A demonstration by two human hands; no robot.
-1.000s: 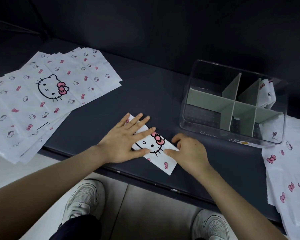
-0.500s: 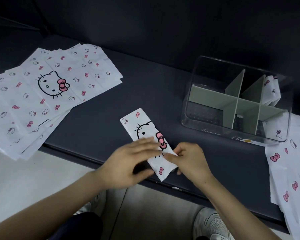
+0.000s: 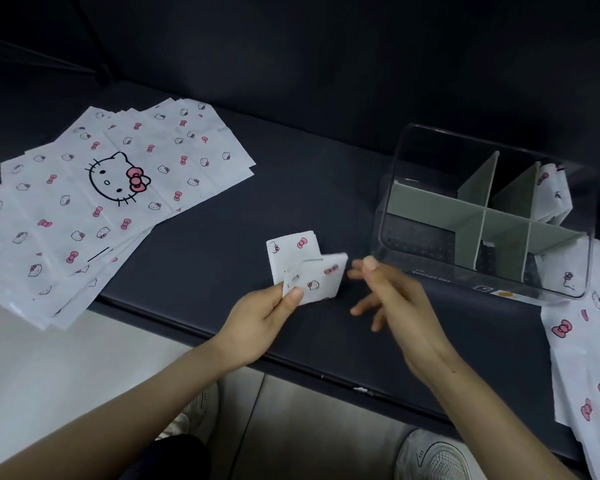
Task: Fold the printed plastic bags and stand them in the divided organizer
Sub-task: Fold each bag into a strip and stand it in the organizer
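Fingers point(image 3: 274, 295) and thumb of the left hand point(image 3: 257, 320) pinch the near left corner of the folded bag point(image 3: 309, 268), the thumb on top and the fingers tucked beneath. The bag is white plastic printed with small cat faces and pink bows, folded into a small packet. Its upper flap has sprung loose and lies tilted over the layer below. It sits low over the dark table point(image 3: 222, 258), left of the organizer point(image 3: 430, 258). The right hand point(image 3: 395, 303) hangs just right of the packet with its fingers spread and relaxed, holding nothing, slightly blurred and apart from the bag's right edge. The clear organizer has grey dividers point(image 3: 499, 223), and another printed bag point(image 3: 551, 192) stands in its far right compartment. A fanned stack of flat bags point(image 3: 111, 188) lies at the left, and more bags point(image 3: 589, 358) lie at the right.
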